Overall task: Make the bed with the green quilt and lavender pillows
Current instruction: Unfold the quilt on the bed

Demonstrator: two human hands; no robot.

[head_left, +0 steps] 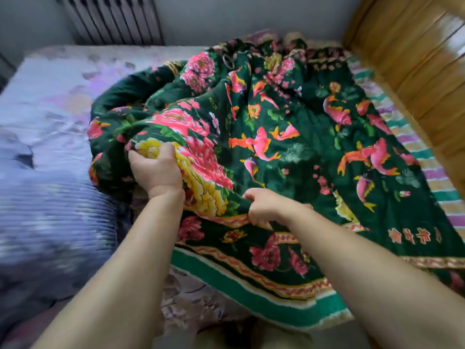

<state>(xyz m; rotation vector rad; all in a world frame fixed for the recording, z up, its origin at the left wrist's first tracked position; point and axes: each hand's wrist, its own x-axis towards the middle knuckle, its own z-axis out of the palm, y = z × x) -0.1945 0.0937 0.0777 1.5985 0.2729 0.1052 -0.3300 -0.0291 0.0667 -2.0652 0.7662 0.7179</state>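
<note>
The green quilt (289,117), printed with pink flowers and orange fish, lies bunched over the right half of the bed. My left hand (156,170) grips a raised fold of it at a yellow flower. My right hand (266,206) pinches the quilt near its patterned border, a little lower and to the right. A lavender pillow (50,222) with ribbed fabric lies at the left, blurred, beside my left forearm. The pale floral sheet (75,79) covers the bed's left part.
A wooden headboard or panel (415,71) stands along the right side. A striped cloth (412,144) shows under the quilt's right edge. A radiator (110,18) hangs on the grey wall behind the bed. The bed's near edge is at my legs.
</note>
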